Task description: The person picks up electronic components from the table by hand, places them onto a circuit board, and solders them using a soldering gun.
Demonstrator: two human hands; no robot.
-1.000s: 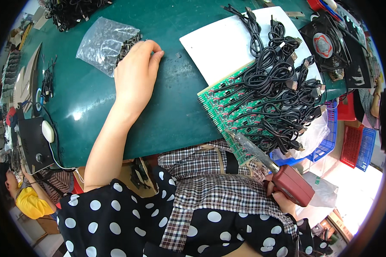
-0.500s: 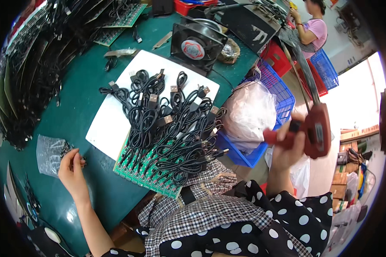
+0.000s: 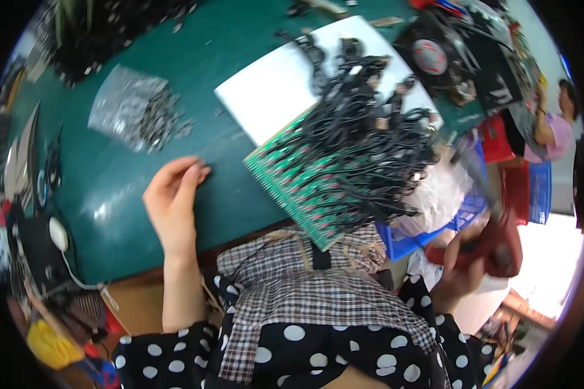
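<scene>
My left hand (image 3: pixel 175 201) hovers over the green table, thumb and fingertips pinched together. Whatever is between them is too small to make out. Beyond it lies a clear plastic bag (image 3: pixel 117 107) with small grey metal parts (image 3: pixel 154 123) spilling out. To the right, my right hand (image 3: pixel 464 269) grips a red pistol-shaped tool (image 3: pixel 501 246), blurred, away from the table's edge. Between the hands, a green circuit board panel (image 3: pixel 298 178) lies partly on a white sheet (image 3: pixel 266 91). Bundled black USB cables (image 3: pixel 363 142) cover much of the panel.
A black fan (image 3: pixel 428 57) stands at the back right. A blue crate (image 3: pixel 396 240) with a plastic bag (image 3: pixel 438 198) sits beside the table. A person (image 3: pixel 551 133) in pink works at the far right. Scissors and a white mouse (image 3: pixel 58 233) are at left.
The view has turned, so the table things sit elsewhere in the picture. My left hand has come away from the bag of metal parts toward the panel. My right hand still grips the red tool.
</scene>
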